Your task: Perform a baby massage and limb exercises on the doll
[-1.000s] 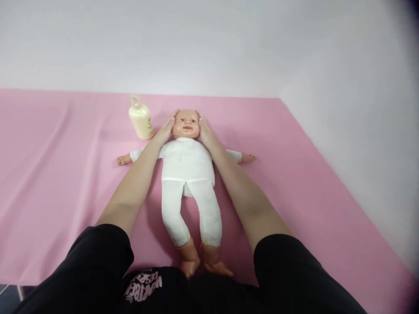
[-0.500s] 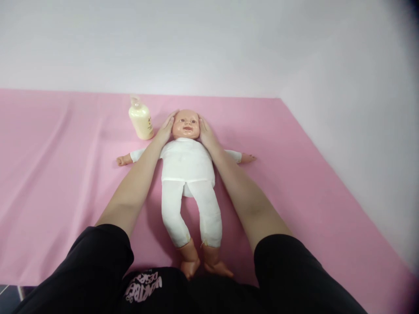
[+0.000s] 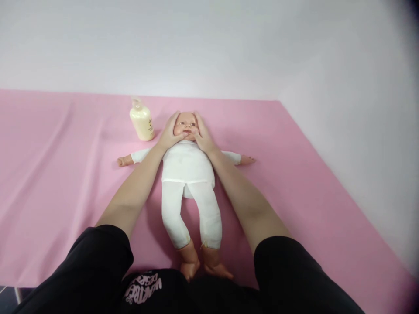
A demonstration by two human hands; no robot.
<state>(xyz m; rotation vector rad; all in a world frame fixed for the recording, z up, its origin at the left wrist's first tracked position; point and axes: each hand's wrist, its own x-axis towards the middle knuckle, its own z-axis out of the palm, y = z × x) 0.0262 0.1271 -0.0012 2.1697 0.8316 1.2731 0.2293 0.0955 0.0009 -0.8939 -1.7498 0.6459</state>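
A baby doll [image 3: 188, 163] in a white top and white trousers lies on its back, arms spread and bare feet toward me. Along the left side of its head rests my left hand [image 3: 170, 133], with the thumb laid across the chin below the mouth. My right hand [image 3: 203, 134] cups the opposite cheek, its thumb also near the chin. Between them the two hands hold the doll's head, fingers reaching up by the temples. The fingers' undersides are hidden against the head.
A pump bottle [image 3: 142, 122] of pale yellow liquid stands left of the doll's head, close to my left hand. Pink cloth [image 3: 294, 196] covers the table, with creases at the left. A pale wall [image 3: 196, 48] rises behind and at the right.
Both thumbs have come forward from the sides of the head onto the doll's chin. The hands have turned slightly inward around the face. The doll and bottle have stayed in place.
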